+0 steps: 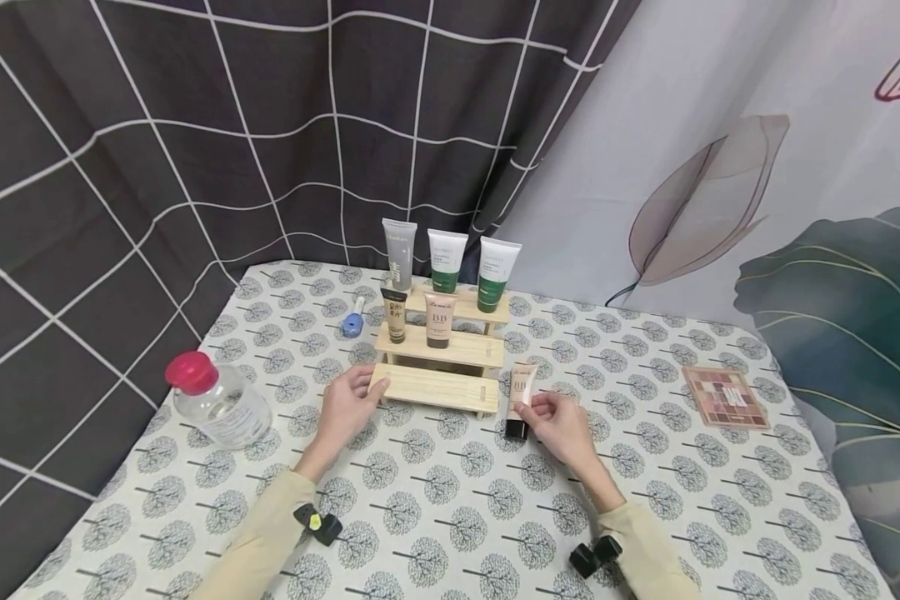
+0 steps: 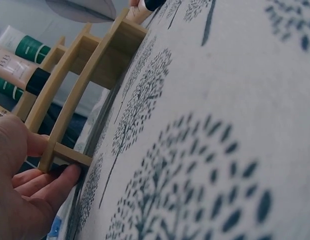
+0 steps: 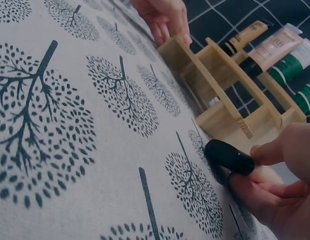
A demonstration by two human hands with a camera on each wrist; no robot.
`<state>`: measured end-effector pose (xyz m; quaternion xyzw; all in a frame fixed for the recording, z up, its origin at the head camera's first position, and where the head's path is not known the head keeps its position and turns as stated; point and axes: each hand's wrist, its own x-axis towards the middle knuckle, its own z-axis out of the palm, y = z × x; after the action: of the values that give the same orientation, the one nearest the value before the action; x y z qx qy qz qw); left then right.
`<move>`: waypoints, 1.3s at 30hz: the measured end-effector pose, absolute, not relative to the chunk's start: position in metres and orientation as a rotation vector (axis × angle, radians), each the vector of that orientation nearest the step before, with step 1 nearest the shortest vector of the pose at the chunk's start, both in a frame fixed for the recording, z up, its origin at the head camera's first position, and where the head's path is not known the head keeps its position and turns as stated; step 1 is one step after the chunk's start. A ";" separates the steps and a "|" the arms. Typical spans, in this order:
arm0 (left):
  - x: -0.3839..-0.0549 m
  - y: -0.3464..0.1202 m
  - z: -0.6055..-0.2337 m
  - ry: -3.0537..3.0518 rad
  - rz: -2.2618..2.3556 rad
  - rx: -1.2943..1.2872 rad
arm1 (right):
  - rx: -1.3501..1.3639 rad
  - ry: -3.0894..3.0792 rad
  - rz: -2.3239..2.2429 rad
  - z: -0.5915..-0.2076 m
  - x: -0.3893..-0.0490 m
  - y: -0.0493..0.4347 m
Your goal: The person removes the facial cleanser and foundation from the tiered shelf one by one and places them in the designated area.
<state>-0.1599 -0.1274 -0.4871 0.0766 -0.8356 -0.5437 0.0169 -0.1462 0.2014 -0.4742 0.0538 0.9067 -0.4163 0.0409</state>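
Note:
A three-tier wooden rack (image 1: 435, 387) stands on the patterned cloth. My left hand (image 1: 345, 408) grips the left end of its lowest step, thumb on top and fingers around the end, as the left wrist view shows. Beside the rack's right end, my right hand (image 1: 562, 425) pinches a pink BB cream tube (image 1: 521, 383) with its black cap (image 3: 227, 157) pointing down, low over the cloth. On the middle step stand another BB cream tube (image 1: 440, 317) and a small gold tube (image 1: 395, 317). A grey tube (image 1: 400, 254) and two white-and-green tubes (image 1: 495, 275) stand on the top step.
At the left stands a clear bottle (image 1: 228, 408) with a red cap. A small blue bottle (image 1: 353, 321) with a white top lies left of the rack. Far right lies an eyeshadow palette (image 1: 723, 397). A dark checked curtain (image 1: 270, 125) hangs behind.

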 end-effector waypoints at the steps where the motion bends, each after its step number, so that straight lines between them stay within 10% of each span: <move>1: -0.160 -0.127 -0.487 -2.594 -1.690 0.237 | 0.160 2.778 -1.260 -0.474 -0.146 0.202; 39: -0.159 -0.126 -0.487 -2.600 -1.690 0.258 | -0.117 2.860 -1.547 -0.423 -0.160 0.190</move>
<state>-0.1590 -0.1257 -0.4870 0.0828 -0.8354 -0.5431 0.0152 -0.1598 0.1903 -0.4231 -0.0360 0.8776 -0.4748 -0.0560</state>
